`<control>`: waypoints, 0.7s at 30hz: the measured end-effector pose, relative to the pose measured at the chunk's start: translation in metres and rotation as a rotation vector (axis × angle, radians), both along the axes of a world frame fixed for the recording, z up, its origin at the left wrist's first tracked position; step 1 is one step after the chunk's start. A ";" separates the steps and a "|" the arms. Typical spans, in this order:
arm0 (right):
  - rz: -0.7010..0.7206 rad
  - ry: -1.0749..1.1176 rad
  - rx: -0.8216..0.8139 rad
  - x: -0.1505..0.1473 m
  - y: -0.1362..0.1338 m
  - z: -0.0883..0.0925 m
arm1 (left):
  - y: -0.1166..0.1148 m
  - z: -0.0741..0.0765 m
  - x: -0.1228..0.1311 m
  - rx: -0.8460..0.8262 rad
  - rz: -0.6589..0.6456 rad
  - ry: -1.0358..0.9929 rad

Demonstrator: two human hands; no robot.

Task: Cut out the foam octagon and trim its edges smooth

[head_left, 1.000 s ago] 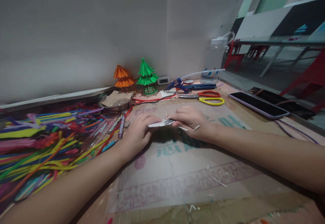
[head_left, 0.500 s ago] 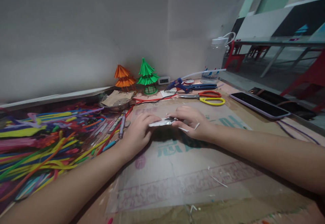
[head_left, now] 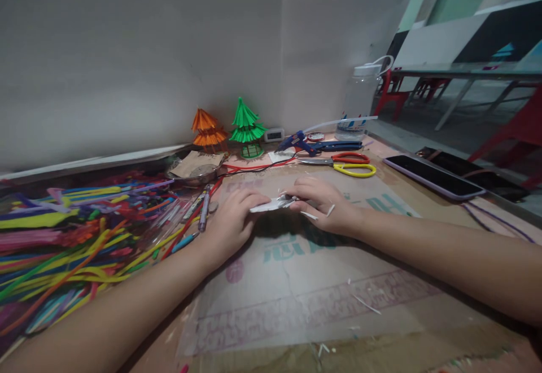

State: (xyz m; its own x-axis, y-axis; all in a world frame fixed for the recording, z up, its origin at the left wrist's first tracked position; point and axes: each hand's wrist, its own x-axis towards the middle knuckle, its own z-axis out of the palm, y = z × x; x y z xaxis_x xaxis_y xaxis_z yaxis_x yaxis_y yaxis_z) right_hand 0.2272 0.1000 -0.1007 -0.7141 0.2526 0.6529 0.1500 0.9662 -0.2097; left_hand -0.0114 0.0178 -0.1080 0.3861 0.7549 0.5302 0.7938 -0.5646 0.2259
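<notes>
The white piece [head_left: 269, 205], slim and apparently flat, is held between both hands, raised a little above the clear plastic sheet [head_left: 275, 291], on which a shadow shows below. The left hand [head_left: 235, 215] is closed on its left end; thumb and fingers of the right hand [head_left: 324, 206] are closed on its right end. The two-ended hold presumably keeps so small a part steady. A greyish part [head_left: 285, 197] at the right fingertips is too small to identify. White slivers [head_left: 310, 215] lie against the right hand; a white strip [head_left: 367, 305] rests on the sheet, which probably serves to protect the cardboard beneath.

The scissors [head_left: 354, 164] lie beyond the right hand, handles to the right, a placing that would suit that hand. The glue gun [head_left: 296, 141] points its nozzle over a white scrap [head_left: 282, 155], likely against drips. Pipe cleaners [head_left: 80, 249] are heaped left, seemingly to leave the middle free for handling.
</notes>
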 end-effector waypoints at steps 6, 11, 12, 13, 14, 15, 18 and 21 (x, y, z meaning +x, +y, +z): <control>0.026 -0.004 0.036 -0.003 -0.003 0.000 | -0.001 0.001 0.001 -0.002 -0.010 0.030; 0.037 -0.004 0.056 -0.005 -0.004 0.000 | -0.002 0.002 0.004 -0.014 -0.012 0.035; 0.042 -0.006 0.059 -0.005 -0.003 0.000 | -0.002 0.003 0.004 -0.018 -0.014 0.032; 0.049 -0.007 0.065 -0.005 -0.003 0.000 | -0.002 0.003 0.004 -0.021 -0.016 0.030; 0.057 -0.007 0.071 -0.005 -0.003 0.000 | -0.002 0.003 0.004 -0.023 -0.018 0.028; 0.064 -0.004 0.077 -0.005 -0.004 0.001 | -0.002 0.003 0.004 -0.025 -0.020 0.025; 0.070 -0.002 0.083 -0.004 -0.005 0.002 | -0.003 0.002 0.004 -0.034 -0.024 0.017; 0.060 -0.011 0.079 -0.004 -0.007 0.004 | -0.003 0.002 0.003 -0.036 -0.030 0.019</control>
